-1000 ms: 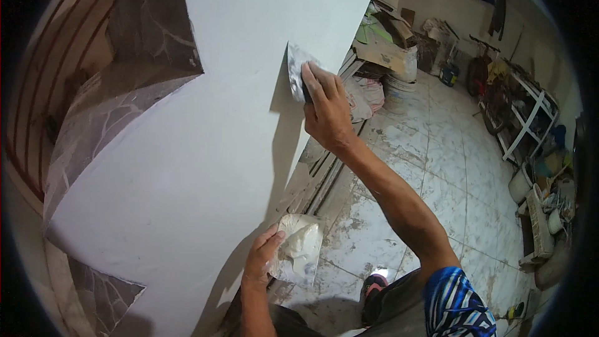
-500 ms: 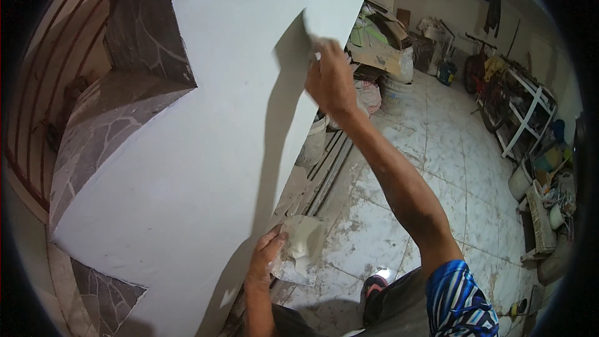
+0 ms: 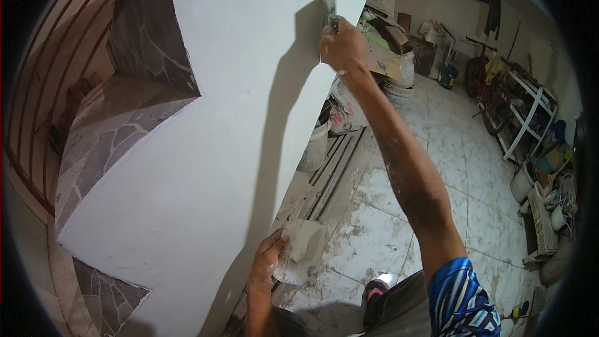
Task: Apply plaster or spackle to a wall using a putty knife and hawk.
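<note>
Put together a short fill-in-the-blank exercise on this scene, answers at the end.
1. The right grip holds a flat-bladed scraper at a wall coloured ____.
2. Comparing heights in the picture, the left grip, with its thin sheet of pale paste, is ____ than the right grip.
3. The patterned sleeve mixes white, black and ____.
4. The shadow lies to the picture's ____ of the right grip.

Missing words: white; lower; blue; left.

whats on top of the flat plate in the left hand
A mound of pale paste lies on the flat plate. The left hand covers part of its left edge, so the surface there cannot be seen.
</note>
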The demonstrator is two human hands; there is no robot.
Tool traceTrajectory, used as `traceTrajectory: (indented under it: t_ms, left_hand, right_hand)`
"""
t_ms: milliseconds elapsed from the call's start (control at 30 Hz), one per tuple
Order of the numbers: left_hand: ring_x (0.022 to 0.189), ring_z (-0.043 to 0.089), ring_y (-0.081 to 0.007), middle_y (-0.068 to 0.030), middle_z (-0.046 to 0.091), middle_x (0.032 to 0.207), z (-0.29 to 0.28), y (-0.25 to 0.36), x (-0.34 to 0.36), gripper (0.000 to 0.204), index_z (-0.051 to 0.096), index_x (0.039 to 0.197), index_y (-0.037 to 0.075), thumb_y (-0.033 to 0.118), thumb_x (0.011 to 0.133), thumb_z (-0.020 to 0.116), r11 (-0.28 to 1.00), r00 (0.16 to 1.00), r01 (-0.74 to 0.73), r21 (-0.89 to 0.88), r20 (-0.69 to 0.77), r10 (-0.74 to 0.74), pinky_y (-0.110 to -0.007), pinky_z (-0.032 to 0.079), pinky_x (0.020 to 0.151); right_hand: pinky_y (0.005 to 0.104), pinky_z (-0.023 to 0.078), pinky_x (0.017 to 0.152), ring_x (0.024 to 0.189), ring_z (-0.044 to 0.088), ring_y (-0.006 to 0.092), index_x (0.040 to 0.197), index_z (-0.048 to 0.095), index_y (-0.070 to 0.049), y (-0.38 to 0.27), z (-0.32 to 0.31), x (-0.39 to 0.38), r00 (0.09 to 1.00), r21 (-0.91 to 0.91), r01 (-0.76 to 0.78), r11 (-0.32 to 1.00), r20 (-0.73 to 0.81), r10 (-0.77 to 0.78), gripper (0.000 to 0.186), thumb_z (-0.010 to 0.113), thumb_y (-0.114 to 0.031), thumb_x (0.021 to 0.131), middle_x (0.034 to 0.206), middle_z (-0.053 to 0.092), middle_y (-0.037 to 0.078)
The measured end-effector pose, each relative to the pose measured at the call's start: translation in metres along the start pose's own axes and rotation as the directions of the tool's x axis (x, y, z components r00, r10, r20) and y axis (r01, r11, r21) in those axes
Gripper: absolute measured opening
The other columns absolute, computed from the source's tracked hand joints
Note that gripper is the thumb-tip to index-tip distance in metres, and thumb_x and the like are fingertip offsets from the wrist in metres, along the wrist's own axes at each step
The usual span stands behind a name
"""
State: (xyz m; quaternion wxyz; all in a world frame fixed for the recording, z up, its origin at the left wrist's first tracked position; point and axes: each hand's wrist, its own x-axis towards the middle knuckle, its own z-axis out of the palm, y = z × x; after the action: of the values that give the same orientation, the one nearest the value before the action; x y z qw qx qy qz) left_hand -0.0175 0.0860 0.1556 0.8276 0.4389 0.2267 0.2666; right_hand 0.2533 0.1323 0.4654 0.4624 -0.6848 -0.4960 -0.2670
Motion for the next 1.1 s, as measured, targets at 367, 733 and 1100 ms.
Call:
traceTrajectory:
  t_ms: [367, 733, 1100]
  left_hand:
    - [0.104, 0.057, -0.0163, -0.0098, 0.062, 0.112, -0.006, -0.006, 0.0, 0.043, 0.053, 0.125, -0.007, 0.017, 0.09, 0.054, 0.998, 0.997, -0.058, -0.01, 0.042, 0.058, -0.026, 0.042, 0.091]
    - [0.098, 0.059, -0.0155, -0.0105, 0.063, 0.111, -0.009, -0.002, -0.007, 0.045, 0.049, 0.128, -0.01, 0.015, 0.091, 0.055, 0.995, 0.994, -0.009, 0.101, -0.106, 0.02, -0.025, 0.044, 0.088]
    - [0.109, 0.056, -0.0172, -0.0128, 0.061, 0.117, 0.012, 0.023, -0.022, 0.054, 0.047, 0.13, -0.012, 0.019, 0.089, 0.063, 0.999, 0.98, -0.006, 0.052, -0.198, 0.016, -0.027, 0.039, 0.098]
  right_hand:
    - [0.038, 0.052, 0.07, 0.085, 0.064, 0.0315, 0.115, 0.052, -0.001, 0.031, -0.014, -0.028, 0.979, 0.195, 0.185, 0.963, -0.119, -0.164, 0.024, 0.051, -0.004, 0.091, 0.092, 0.063, 0.02]
    - [0.0399, 0.05, 0.084, 0.098, 0.06, 0.0347, 0.11, 0.058, 0.003, 0.014, 0.001, 0.017, 0.982, 0.04, 0.176, 0.984, -0.078, -0.172, 0.028, 0.053, -0.014, 0.089, 0.111, 0.058, 0.022]
    - [0.0444, 0.041, 0.102, 0.118, 0.048, 0.0376, 0.134, 0.047, -0.007, 0.004, 0.037, -0.16, 0.883, 0.242, 0.469, 0.849, -0.1, -0.459, 0.064, 0.058, 0.013, 0.075, 0.128, 0.049, 0.02]
